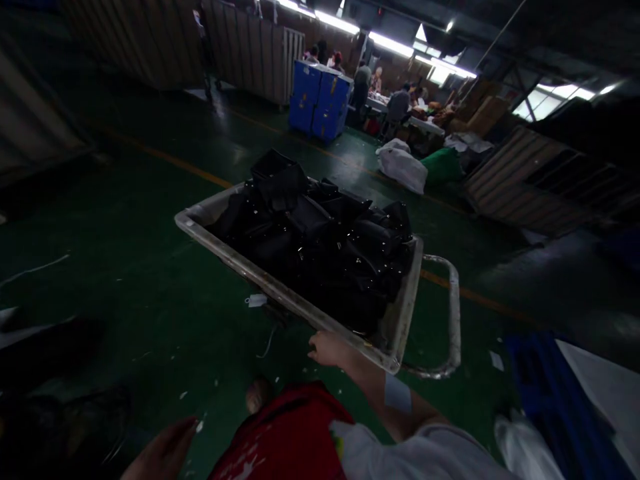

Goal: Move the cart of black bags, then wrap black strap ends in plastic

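The right hand (pixel 329 349) has partly curled fingers beside a grimy white rectangular cart's near rim (pixel 280 289), grip unclear; the blurred left hand (pixel 165 452) hangs apart, finger opening indiscernible. Floppy black pieces (pixel 313 230) heap inside the cart.

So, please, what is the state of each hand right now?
Left hand: partly out of frame, open or closed cannot be told.
Right hand: fingers partly curled at the cart's near rim; whether it grips cannot be told.
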Demonstrator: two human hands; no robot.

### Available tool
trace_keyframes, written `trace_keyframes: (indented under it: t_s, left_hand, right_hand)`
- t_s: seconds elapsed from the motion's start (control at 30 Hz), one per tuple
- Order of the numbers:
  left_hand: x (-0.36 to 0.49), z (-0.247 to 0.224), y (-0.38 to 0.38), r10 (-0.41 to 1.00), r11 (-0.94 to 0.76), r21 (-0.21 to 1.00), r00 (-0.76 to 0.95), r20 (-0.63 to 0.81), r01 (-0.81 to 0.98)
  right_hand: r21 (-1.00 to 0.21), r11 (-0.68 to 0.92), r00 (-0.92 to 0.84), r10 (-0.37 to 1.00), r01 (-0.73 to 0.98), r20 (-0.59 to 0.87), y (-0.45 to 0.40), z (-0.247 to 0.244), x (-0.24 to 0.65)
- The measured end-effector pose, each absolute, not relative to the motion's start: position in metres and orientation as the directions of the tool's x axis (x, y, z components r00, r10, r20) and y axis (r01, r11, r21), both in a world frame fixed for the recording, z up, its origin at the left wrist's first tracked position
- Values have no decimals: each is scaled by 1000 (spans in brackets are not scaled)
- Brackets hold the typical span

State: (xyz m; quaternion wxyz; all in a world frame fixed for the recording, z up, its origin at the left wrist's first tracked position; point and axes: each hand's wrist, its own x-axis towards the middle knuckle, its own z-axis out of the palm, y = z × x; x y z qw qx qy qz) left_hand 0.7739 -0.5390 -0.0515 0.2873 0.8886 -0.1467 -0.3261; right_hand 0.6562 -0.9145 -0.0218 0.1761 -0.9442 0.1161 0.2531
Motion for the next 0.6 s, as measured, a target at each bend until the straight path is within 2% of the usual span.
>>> trace_keyframes:
  t_s: [0.17,0.3,0.43,0.6]
  left_hand:
    - [827,-54,-604,-582,-794,569,535,-612,-213]
    - [869,-68,-648,-663,-748,585,368,-651,-313]
    - [902,-74,-693,-706,-708,613,345,-618,-350]
    - [920,-85,-750,-706,-707,601,320,-632,-374]
  right_hand:
    - [-372,-775,802,-274,-511,-531,-939,-21,641]
    - [-387,-645,740,-463,-659,-488,-975,-9,627]
    - [-403,-487,626,-678,-775,-386,-1019,-6,612]
    - [-518,-287,461,-854,-806,-243,-1097,-12,603]
